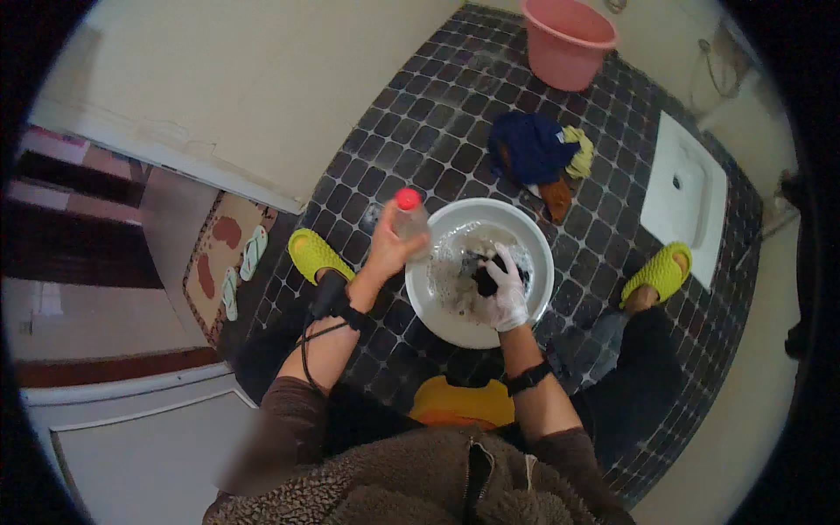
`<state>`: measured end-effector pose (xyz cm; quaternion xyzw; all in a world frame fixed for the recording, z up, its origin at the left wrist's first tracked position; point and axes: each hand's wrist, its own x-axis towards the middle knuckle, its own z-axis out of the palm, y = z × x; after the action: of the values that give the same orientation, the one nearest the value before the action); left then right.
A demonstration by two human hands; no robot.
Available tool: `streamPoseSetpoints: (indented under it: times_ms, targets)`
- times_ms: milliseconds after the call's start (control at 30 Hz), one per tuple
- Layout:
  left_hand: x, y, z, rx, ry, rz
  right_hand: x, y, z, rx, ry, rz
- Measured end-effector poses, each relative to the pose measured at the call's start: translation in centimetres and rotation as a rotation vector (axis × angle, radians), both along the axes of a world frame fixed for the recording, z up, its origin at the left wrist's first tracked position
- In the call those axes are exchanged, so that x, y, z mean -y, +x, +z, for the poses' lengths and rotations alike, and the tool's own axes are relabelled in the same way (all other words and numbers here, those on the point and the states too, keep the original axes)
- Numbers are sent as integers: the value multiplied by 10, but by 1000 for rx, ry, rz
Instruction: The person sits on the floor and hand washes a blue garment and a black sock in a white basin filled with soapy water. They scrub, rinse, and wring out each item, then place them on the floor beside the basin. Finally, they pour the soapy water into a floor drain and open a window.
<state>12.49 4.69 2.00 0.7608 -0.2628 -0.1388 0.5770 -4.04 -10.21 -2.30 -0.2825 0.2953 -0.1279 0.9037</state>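
Left hand (pixel 388 249) clamped round a red-capped bottle (pixel 409 214), held beside the white basin (pixel 534 254); right hand (pixel 506 284) (soapy) grips a dark cloth (pixel 486 273) over the suds for scrubbing.

Dim, soft-focus, heavy fisheye vignette

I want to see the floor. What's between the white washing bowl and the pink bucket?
In the head view, a pile of blue, yellow and brown clothes lies on dark tiles.
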Motion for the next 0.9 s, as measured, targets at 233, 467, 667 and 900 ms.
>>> streamPoseSetpoints:
  times_ms: [233,467,667,900]
  targets:
    - [-63,109,-91,57,325,709,14,11,-19,-199,272,-142]
    - [-119,122,-180,72,181,873,22,15,-30,-73,437,-48]
    - [-107,88,-152,-196,309,1129,18,19,-28,47,588,-198]
    - [48,-106,-87,149,-1,33,-9,3,-14,78,521,-62]
